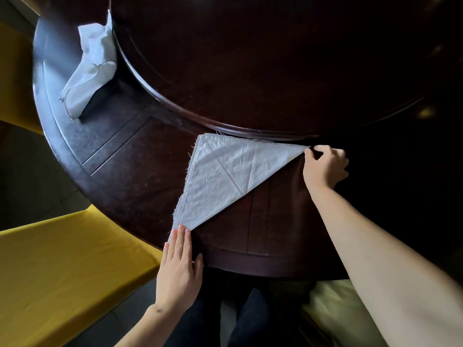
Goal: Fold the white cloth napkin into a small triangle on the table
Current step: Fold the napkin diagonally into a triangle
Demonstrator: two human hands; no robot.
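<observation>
Both hands pin white napkin (pixel 225 171) triangle's corners on table (pixel 140 171).

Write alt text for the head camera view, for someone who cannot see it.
A white cloth napkin, folded into a triangle, lies on a dark wooden table; the left hand presses its near corner flat and the right hand pinches its far right corner. Another white cloth lies bunched at the far left.

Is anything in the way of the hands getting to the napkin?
No. Both hands already touch the white napkin: the left hand presses flat on its near corner, and the right hand pinches its far right corner.
</observation>
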